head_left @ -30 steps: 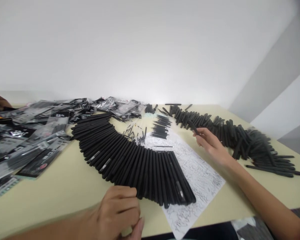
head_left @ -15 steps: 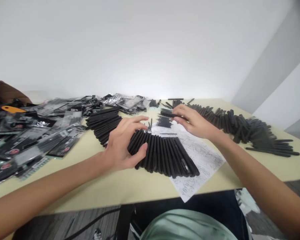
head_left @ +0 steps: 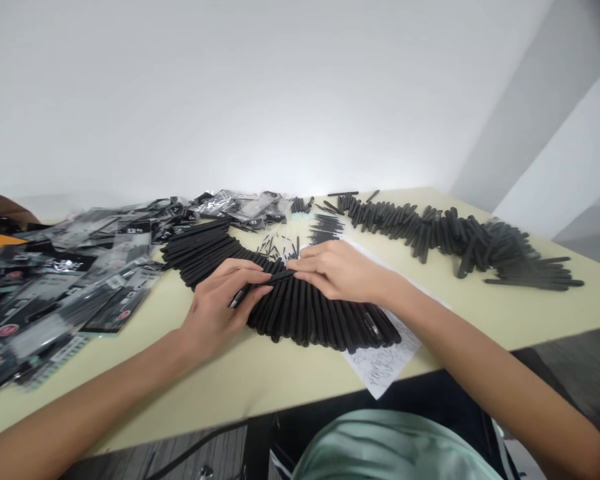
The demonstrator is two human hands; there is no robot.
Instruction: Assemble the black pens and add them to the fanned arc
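Left hand pinching slim black pen near clip end; right hand touching far end, grip unclear. Pen lies over curved pen row, mid-tabletop. Light, stiff, smooth: hold mid-barrel.

The left hand and right hand hide the middle of the fanned black pens. The printed sheet lies mostly covered, and the tiny pieces beyond are too small to identify.
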